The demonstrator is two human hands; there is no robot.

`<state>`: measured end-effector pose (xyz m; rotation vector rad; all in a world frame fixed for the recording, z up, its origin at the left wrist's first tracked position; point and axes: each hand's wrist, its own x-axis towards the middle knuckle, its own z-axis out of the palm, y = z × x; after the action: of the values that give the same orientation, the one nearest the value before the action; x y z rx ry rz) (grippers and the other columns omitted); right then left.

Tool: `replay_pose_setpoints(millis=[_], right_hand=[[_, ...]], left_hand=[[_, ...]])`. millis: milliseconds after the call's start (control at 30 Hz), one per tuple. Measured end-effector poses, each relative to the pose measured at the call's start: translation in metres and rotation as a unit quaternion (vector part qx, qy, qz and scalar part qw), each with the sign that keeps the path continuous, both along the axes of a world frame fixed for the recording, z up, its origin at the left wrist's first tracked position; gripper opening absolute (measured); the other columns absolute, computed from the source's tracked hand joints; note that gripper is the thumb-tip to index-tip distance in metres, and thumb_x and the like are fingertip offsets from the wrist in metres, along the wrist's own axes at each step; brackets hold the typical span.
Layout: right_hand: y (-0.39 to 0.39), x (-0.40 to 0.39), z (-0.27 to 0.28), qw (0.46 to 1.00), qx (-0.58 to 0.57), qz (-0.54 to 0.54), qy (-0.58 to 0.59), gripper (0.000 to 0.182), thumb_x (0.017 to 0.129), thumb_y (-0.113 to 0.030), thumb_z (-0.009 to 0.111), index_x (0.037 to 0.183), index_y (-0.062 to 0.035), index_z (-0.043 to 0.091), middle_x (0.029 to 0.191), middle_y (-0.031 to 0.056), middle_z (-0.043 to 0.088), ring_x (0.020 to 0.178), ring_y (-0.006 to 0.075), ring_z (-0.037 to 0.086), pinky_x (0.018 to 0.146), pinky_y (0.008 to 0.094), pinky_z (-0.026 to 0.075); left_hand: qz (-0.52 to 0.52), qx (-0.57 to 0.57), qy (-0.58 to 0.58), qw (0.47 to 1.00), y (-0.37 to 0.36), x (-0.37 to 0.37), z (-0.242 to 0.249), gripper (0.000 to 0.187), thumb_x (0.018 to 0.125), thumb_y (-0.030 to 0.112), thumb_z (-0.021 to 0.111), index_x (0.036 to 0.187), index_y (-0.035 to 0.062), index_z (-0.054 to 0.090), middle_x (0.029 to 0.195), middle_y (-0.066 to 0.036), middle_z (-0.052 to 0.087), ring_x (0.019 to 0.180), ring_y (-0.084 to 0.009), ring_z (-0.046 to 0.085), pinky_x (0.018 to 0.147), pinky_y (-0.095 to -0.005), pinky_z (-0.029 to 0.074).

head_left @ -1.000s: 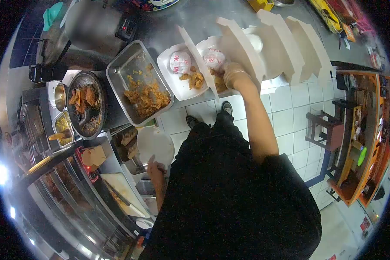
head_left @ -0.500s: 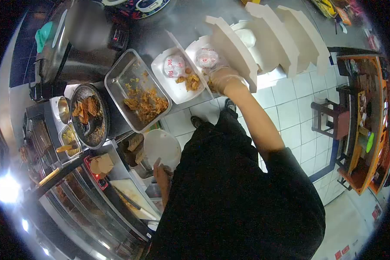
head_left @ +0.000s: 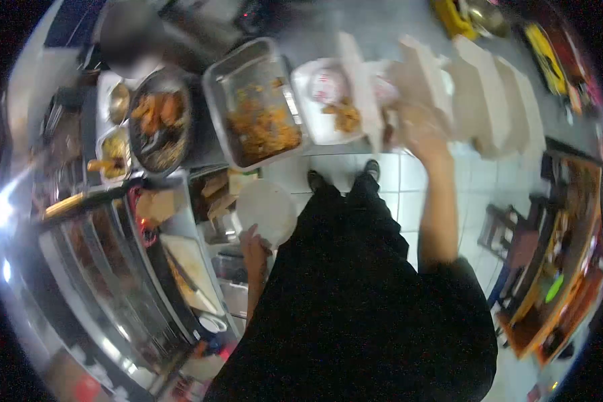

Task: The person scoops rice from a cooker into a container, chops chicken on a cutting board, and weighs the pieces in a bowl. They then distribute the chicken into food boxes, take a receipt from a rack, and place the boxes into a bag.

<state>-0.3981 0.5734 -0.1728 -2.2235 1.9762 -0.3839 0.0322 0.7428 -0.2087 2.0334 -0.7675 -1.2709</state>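
Note:
My left hand (head_left: 253, 244) grips the edge of a round white plate (head_left: 266, 210), held low beside the counter. My right hand (head_left: 419, 128), in a clear glove, reaches up to the open white takeaway boxes (head_left: 321, 107) on the steel counter. It rests at the front edge of the second box, beside its raised lid (head_left: 362, 87). The nearest box holds a wrapped bundle with red print (head_left: 329, 85) and fried pieces (head_left: 347, 117). The frame is blurred, so whether the right fingers hold anything is unclear.
A steel tray of fried food (head_left: 258, 114) lies left of the boxes, then a dark round pan (head_left: 157, 120) with more pieces. Several open empty boxes (head_left: 496, 100) stand to the right. A glass display case (head_left: 107, 268) runs along the left. White floor tiles lie below.
The view has swung and blurred. My right hand stays at the takeaway boxes and my left hand keeps hold of the white plate in about the same place.

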Motion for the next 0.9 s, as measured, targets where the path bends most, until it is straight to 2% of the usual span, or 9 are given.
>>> replay_pose_setpoints(millis=[67, 167, 233, 300, 367, 467, 567, 667, 900], right_hand=[[0.011, 0.018, 0.055, 0.993, -0.014, -0.037, -0.110, 0.028, 0.089, -0.020, 0.049, 0.112, -0.0062, 0.059, 0.103, 0.0126, 0.063, 0.101, 0.0302, 0.058, 0.089, 0.0373, 0.046], [-0.003, 0.085, 0.142, 0.959, 0.158, -0.078, -0.223, 0.028, 0.090, -0.021, 0.049, 0.110, -0.0055, 0.061, 0.103, 0.0135, 0.063, 0.099, 0.0312, 0.059, 0.088, 0.0386, 0.046], [-0.012, 0.130, 0.135, 0.967, 0.070, 0.181, -0.162, 0.028, 0.090, -0.020, 0.049, 0.110, -0.0047, 0.061, 0.102, 0.0163, 0.064, 0.096, 0.0324, 0.060, 0.084, 0.0399, 0.048], [-0.033, 0.183, 0.080, 0.953, 0.071, 0.213, -0.203, 0.027, 0.089, -0.017, 0.049, 0.110, -0.0048, 0.061, 0.098, 0.0189, 0.063, 0.097, 0.0322, 0.060, 0.085, 0.0412, 0.048], [-0.077, 0.236, 0.027, 0.949, 0.223, 0.211, -0.077, 0.024, 0.088, -0.012, 0.049, 0.108, -0.0061, 0.062, 0.100, 0.0195, 0.061, 0.097, 0.0326, 0.060, 0.086, 0.0416, 0.048], [-0.092, 0.268, -0.013, 0.977, 0.119, 0.163, -0.068, 0.024, 0.087, -0.009, 0.048, 0.106, -0.0073, 0.063, 0.103, 0.0183, 0.059, 0.099, 0.0333, 0.059, 0.087, 0.0409, 0.048], [-0.098, 0.284, 0.006, 0.945, 0.176, 0.269, 0.062, 0.027, 0.084, -0.007, 0.050, 0.106, -0.0118, 0.064, 0.107, 0.0150, 0.059, 0.108, 0.0316, 0.055, 0.089, 0.0397, 0.047], [-0.095, 0.294, -0.002, 0.912, 0.149, 0.375, 0.070, 0.027, 0.082, -0.005, 0.052, 0.105, -0.0129, 0.064, 0.108, 0.0130, 0.059, 0.106, 0.0307, 0.056, 0.089, 0.0392, 0.048], [-0.109, 0.315, -0.027, 0.886, 0.265, 0.366, 0.103, 0.023, 0.086, -0.014, 0.049, 0.102, -0.0091, 0.063, 0.107, 0.0129, 0.062, 0.102, 0.0320, 0.060, 0.087, 0.0417, 0.048]], left_hand=[[0.046, -0.015, 0.046, 0.998, 0.008, 0.014, -0.005, 0.034, 0.090, 0.015, 0.041, 0.122, 0.0064, 0.052, 0.065, -0.001, 0.051, 0.050, -0.0093, 0.045, 0.045, -0.0242, 0.040], [0.123, -0.052, 0.062, 0.989, 0.020, 0.023, -0.014, 0.035, 0.089, 0.014, 0.043, 0.121, 0.0026, 0.050, 0.064, -0.003, 0.052, 0.047, -0.0096, 0.044, 0.041, -0.0234, 0.039], [0.150, -0.054, 0.069, 0.985, 0.026, 0.029, -0.019, 0.035, 0.089, 0.013, 0.043, 0.121, 0.0016, 0.049, 0.064, -0.003, 0.052, 0.046, -0.0099, 0.044, 0.041, -0.0236, 0.039], [0.175, -0.055, 0.080, 0.980, 0.032, 0.037, -0.027, 0.035, 0.089, 0.013, 0.043, 0.121, 0.0006, 0.049, 0.064, -0.004, 0.052, 0.046, -0.0101, 0.044, 0.042, -0.0237, 0.039], [0.193, -0.061, 0.117, 0.972, 0.034, 0.045, -0.035, 0.033, 0.091, 0.013, 0.042, 0.121, 0.0014, 0.049, 0.064, -0.005, 0.052, 0.046, -0.0102, 0.045, 0.043, -0.0239, 0.038], [0.208, -0.080, 0.089, 0.971, 0.035, 0.051, -0.029, 0.031, 0.092, 0.013, 0.042, 0.120, 0.0010, 0.049, 0.062, -0.005, 0.052, 0.046, -0.0104, 0.045, 0.044, -0.0242, 0.038], [0.226, -0.102, 0.080, 0.966, 0.045, 0.065, -0.033, 0.031, 0.092, 0.013, 0.042, 0.120, 0.0007, 0.049, 0.061, -0.005, 0.053, 0.046, -0.0102, 0.045, 0.043, -0.0239, 0.038], [0.260, -0.103, 0.115, 0.953, 0.053, 0.076, -0.045, 0.031, 0.093, 0.013, 0.042, 0.121, 0.0001, 0.048, 0.061, -0.005, 0.053, 0.046, -0.0098, 0.045, 0.043, -0.0232, 0.038], [0.232, -0.099, 0.133, 0.958, 0.045, 0.092, -0.041, 0.035, 0.091, 0.012, 0.045, 0.124, 0.0000, 0.047, 0.062, -0.004, 0.053, 0.049, -0.0091, 0.047, 0.043, -0.0233, 0.040]])
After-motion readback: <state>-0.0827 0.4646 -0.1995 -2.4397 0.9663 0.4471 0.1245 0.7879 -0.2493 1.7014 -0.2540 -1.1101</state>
